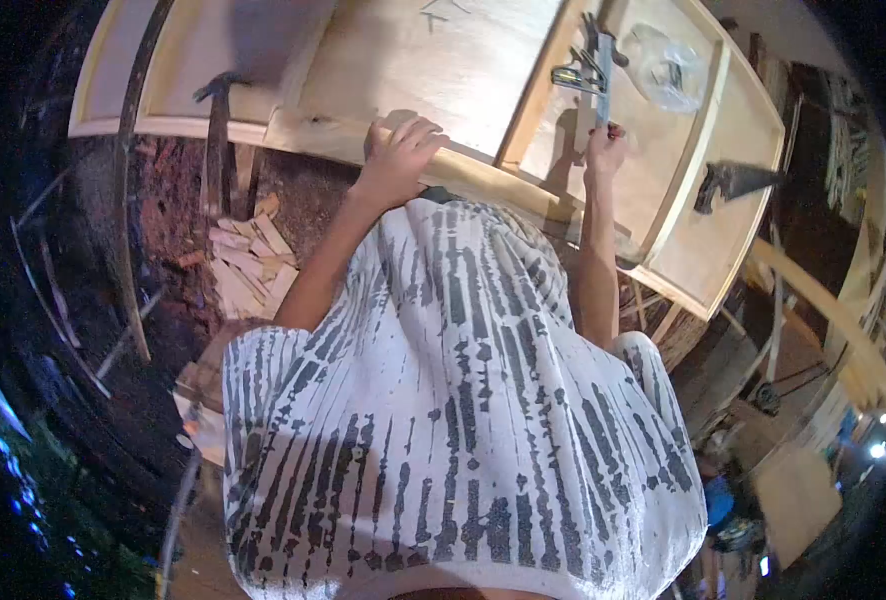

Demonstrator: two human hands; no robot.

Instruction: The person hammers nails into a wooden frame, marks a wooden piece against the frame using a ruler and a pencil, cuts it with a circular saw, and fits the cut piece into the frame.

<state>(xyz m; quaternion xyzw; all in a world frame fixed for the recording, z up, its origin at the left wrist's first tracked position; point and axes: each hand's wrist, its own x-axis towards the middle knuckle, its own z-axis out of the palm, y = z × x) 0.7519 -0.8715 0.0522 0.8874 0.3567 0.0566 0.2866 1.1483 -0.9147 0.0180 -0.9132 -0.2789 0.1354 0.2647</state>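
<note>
My left hand (400,155) rests on the near edge of a large framed wooden panel (413,60), its fingers spread over the rim. Farther right, my right hand (606,152) is closed around the lower end of a long metallic tool (603,80), with something small and red at the grip. Beside that tool's upper part lies a dark-and-silver metal piece (575,76); whether the two are joined is unclear. A clear plastic bag (668,70) with small items inside lies to the right on the panel.
A hammer (219,130) hangs over the panel's near left edge. A handsaw (738,184) lies at the right edge. Wood offcuts (253,260) are piled below left. A curved wooden piece (828,310) stands at the right, near a cardboard-like sheet (795,500).
</note>
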